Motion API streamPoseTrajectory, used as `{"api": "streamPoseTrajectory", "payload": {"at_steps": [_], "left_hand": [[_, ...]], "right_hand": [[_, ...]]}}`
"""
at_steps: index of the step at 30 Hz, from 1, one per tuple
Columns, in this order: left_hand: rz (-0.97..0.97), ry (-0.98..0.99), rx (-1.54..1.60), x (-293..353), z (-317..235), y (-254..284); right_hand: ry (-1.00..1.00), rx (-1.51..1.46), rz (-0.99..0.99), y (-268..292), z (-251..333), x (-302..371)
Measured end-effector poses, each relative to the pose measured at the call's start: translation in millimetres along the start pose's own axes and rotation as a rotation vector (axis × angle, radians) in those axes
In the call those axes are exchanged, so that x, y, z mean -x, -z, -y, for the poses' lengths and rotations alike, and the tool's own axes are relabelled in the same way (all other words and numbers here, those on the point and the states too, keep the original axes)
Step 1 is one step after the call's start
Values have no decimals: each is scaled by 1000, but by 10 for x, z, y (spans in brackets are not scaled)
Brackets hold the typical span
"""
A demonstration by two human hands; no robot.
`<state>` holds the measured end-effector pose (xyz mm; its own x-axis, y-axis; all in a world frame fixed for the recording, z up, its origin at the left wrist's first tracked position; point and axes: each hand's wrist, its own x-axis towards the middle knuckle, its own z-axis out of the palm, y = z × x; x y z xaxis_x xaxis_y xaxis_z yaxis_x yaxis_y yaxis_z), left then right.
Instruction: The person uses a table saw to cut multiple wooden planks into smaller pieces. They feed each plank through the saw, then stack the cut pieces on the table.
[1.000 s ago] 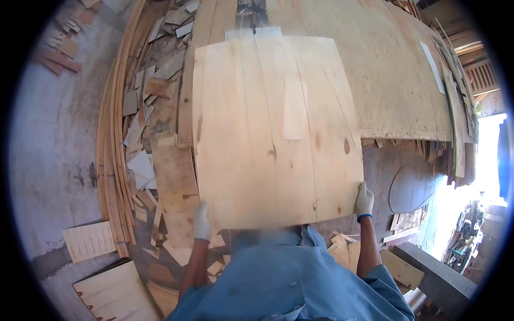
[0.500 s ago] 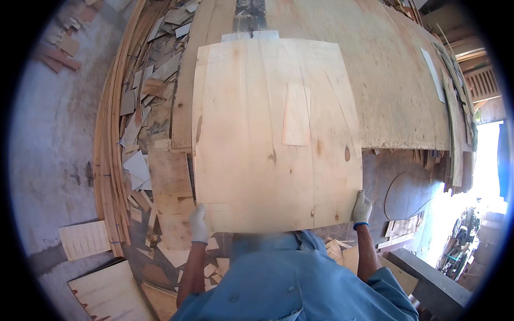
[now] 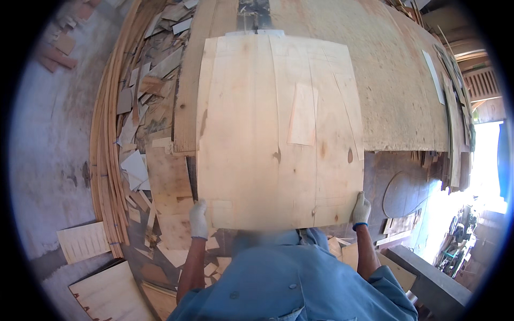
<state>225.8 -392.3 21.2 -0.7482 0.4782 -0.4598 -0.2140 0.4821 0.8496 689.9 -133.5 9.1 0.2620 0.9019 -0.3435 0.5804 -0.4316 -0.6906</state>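
Large pale veneer sheet (image 3: 278, 134) held flat out in front, pinched at its two near corners: left hand (image 3: 198, 219) in a white glove clamped on the near-left corner, fingers pressed together over the edge; right hand (image 3: 361, 208), also white-gloved with a blue cuff, closed on the near-right corner. Between both grips, only the sheet's near edge and the blue shirt (image 3: 289, 283) just below it. On the sheet, ahead of the right grip, a small rectangular patch (image 3: 302, 115) of lighter veneer, plus a few dark knots and lengthwise seams. Beyond and under the sheet's far half, a wide counter (image 3: 396, 91) topped with rough chipboard, running off ahead and to the right of the right grip. Left of the left grip, a heap of veneer scraps (image 3: 144, 91) and a bundle of long curved strips (image 3: 104, 155) lying on the floor. Nearer, down-left of the left grip, a small slatted piece (image 3: 83, 241) and a flat board (image 3: 110, 294). Right of the right grip, a dark floor patch, a grey ledge (image 3: 428, 278) and more offcuts; beyond these, bright daylight. Nothing lying on top of the sheet to block either grip.
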Motion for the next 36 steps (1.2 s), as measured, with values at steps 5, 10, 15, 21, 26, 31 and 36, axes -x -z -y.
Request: {"api": "streamPoseTrajectory", "payload": {"at_steps": [5,10,15,21,26,31,36], "left_hand": [[-16,-41,-77,-105,-45,22],[34,20,-137,-155,16,48],[-43,16,-72,23,10,-188],[-46,92,192,297,-15,-592],[-50,16,-16,13,507,-411],[-71,-23,5,-38,225,-389],[-13,15,-57,-55,41,-351]], "right_hand": [[-4,42,17,-5,132,-40],[-36,-8,13,53,25,-231],[-30,49,-11,173,106,-406],[-8,80,-27,332,122,-670],[-1,88,2,253,-160,-865],[-42,38,-3,186,32,-709],[-52,45,-17,203,211,-616]]}}
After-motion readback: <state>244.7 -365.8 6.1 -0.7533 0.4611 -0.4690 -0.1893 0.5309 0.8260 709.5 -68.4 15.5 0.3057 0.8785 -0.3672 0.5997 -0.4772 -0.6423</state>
